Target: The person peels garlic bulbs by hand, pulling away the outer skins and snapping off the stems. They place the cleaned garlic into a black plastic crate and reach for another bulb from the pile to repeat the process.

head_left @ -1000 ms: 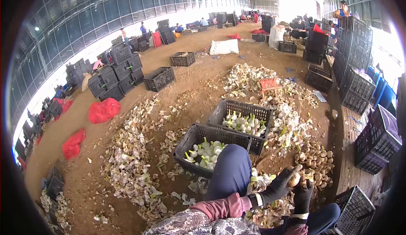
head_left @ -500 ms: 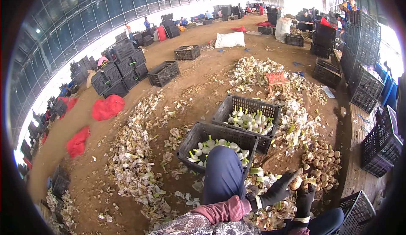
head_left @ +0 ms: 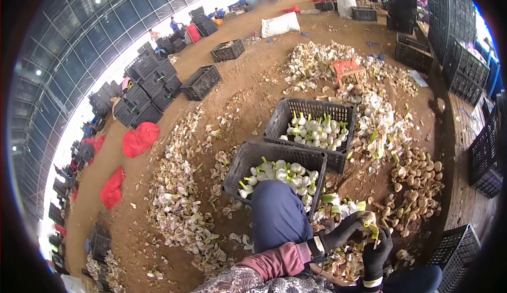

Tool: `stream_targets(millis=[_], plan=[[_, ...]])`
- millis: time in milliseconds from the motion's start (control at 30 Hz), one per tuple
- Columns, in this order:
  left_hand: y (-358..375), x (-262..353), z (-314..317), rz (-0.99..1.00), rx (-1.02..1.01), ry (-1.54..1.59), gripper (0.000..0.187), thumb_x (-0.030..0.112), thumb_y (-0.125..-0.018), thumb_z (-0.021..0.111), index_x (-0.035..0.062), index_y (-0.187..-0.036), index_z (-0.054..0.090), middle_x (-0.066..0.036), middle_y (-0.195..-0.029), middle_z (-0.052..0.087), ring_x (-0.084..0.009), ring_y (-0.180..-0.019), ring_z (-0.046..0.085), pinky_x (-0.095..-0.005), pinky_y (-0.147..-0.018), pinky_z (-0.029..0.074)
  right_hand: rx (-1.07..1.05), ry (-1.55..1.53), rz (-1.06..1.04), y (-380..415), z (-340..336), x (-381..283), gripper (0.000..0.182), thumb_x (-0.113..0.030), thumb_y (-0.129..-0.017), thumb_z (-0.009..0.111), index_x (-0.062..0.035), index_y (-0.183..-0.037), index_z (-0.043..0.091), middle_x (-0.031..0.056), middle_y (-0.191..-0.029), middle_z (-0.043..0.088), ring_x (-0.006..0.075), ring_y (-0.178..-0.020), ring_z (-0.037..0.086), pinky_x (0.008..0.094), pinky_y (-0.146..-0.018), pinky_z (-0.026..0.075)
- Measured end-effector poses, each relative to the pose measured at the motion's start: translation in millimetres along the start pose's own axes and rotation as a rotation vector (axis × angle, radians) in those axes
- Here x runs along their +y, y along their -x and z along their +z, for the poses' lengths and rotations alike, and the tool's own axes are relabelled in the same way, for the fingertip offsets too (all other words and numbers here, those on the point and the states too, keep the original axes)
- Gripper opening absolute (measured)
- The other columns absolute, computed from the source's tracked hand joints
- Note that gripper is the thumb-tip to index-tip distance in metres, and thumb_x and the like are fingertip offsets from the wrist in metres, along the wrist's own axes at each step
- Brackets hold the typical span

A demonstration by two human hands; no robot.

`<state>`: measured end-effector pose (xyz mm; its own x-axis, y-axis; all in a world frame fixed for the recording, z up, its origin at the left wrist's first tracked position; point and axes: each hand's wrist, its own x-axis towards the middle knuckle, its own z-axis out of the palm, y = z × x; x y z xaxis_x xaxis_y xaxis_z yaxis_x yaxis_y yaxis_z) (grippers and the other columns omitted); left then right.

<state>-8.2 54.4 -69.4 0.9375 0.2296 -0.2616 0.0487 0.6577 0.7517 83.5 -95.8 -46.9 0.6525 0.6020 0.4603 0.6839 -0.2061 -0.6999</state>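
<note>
Both my hands wear dark gloves and meet low on the right. My left hand (head_left: 342,232) is closed round a garlic bulb, mostly hidden by the fingers, whose yellow-green stalk (head_left: 374,230) sticks out. The fingers of my right hand (head_left: 377,252) are closed at that stalk. Just beyond my knee stands a black crate (head_left: 240,161) with peeled white garlic bulbs (head_left: 282,171) and green stems. Behind it a second black crate (head_left: 272,129) holds more peeled garlic. Unpeeled garlic bulbs (head_left: 420,179) lie heaped on the ground to the right of my hands.
Garlic skins (head_left: 177,203) cover the ground at left, with another heap round a small red stool (head_left: 347,67). A wooden plank (head_left: 467,161) and black crates (head_left: 457,253) line the right side. Red mesh sacks (head_left: 140,139), stacked crates and other people are farther off.
My hands have come together; the left has lifted the garlic bulb from near the heap and the right has closed at its stalk. The view has tilted down.
</note>
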Motion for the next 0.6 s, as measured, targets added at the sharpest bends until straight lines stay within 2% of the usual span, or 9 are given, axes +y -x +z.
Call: stream_targets(millis=[67,100,133,200,300,400,433,467,600], plan=[[-11.2,-19.5,-5.6,0.131,0.029,-0.126,0.045,0.033,-0.099,0.062,0.0093,-0.136,0.057,-0.007,-0.128,0.059,-0.0168,-0.115,0.060,-0.0309,-0.099,0.049,0.001,-0.110,0.148,5.7,-1.7,-4.3,0.022,-0.008,-0.086,0.064,0.0006,-0.106,0.063,0.0183,-0.107,0.066,0.0379,-0.100,0.065,0.0405,-0.085,0.052],[-15.3,-22.6,-5.8,0.146,-0.004,-0.168,0.043,0.030,-0.097,0.064,0.0073,-0.133,0.058,-0.006,-0.128,0.060,-0.0157,-0.116,0.058,-0.0301,-0.100,0.047,0.163,-0.047,0.114,19.8,4.6,11.8,0.023,-0.013,-0.092,0.063,0.0024,-0.110,0.063,0.0139,-0.102,0.067,0.0298,-0.097,0.066,0.0378,-0.086,0.051],[-19.3,-25.5,-5.9,0.163,-0.036,-0.209,0.042,0.026,-0.095,0.067,0.0053,-0.130,0.060,-0.006,-0.128,0.061,-0.0146,-0.117,0.057,-0.0292,-0.102,0.046,0.002,-0.386,0.250,16.1,-10.5,16.2,0.031,-0.018,-0.096,0.065,0.0038,-0.118,0.061,0.0106,-0.105,0.067,0.0212,-0.099,0.063,0.0350,-0.089,0.051],[-24.1,-16.3,6.4,0.102,-0.046,-0.155,0.039,0.023,-0.092,0.072,0.0030,-0.125,0.062,-0.004,-0.123,0.063,-0.0112,-0.112,0.058,-0.0267,-0.098,0.046,0.166,-0.513,0.573,83.7,1.2,109.0,0.044,-0.025,-0.095,0.070,0.0029,-0.126,0.056,0.0113,-0.118,0.063,0.0175,-0.103,0.059,0.0340,-0.090,0.050],[-45.8,-34.0,11.4,0.099,-0.029,-0.257,0.040,0.019,-0.091,0.074,0.0009,-0.123,0.061,-0.004,-0.119,0.065,-0.0090,-0.103,0.060,-0.0264,-0.091,0.049,0.283,-0.584,0.831,100.2,-6.3,122.5,0.066,-0.032,-0.090,0.077,0.0015,-0.139,0.050,0.0123,-0.134,0.056,0.0206,-0.118,0.056,0.0355,-0.096,0.050],[-54.6,-46.0,10.6,0.010,-0.119,-0.055,0.046,0.006,-0.087,0.075,0.0004,-0.129,0.056,-0.003,-0.111,0.067,-0.0081,-0.099,0.061,-0.0270,-0.090,0.051,-0.053,-0.094,0.628,72.6,-26.5,81.8,0.037,-0.023,-0.083,0.068,-0.0113,-0.118,0.069,0.0160,-0.122,0.068,0.0388,-0.117,0.057,0.0591,-0.108,0.037],[-49.5,-43.7,17.5,0.021,-0.088,0.010,0.044,0.006,-0.089,0.074,-0.0003,-0.128,0.056,-0.003,-0.113,0.067,-0.0084,-0.100,0.061,-0.0270,-0.090,0.051,0.006,-0.195,0.669,68.2,-28.9,85.0,0.037,-0.020,-0.083,0.067,-0.0086,-0.118,0.069,0.0156,-0.114,0.068,0.0389,-0.115,0.057,0.0582,-0.102,0.041],[-49.5,-44.2,21.7,-0.013,-0.105,0.047,0.044,0.005,-0.089,0.073,-0.0002,-0.129,0.056,-0.004,-0.114,0.066,-0.0097,-0.100,0.061,-0.0279,-0.091,0.051,-0.084,-0.118,0.541,86.6,-32.0,114.5,0.036,-0.017,-0.090,0.062,-0.0038,-0.124,0.065,0.0147,-0.112,0.067,0.0341,-0.111,0.059,0.0471,-0.100,0.045],[-49.4,-55.1,30.4,-0.090,-0.194,0.096,0.045,0.004,-0.089,0.069,0.0001,-0.132,0.054,-0.007,-0.117,0.064,-0.0150,-0.103,0.059,-0.0314,-0.092,0.050,-0.106,-0.266,0.672,54.7,-34.4,100.3,0.043,-0.018,-0.092,0.064,-0.0029,-0.132,0.058,0.0138,-0.124,0.062,0.0308,-0.119,0.055,0.0448,-0.104,0.043]])
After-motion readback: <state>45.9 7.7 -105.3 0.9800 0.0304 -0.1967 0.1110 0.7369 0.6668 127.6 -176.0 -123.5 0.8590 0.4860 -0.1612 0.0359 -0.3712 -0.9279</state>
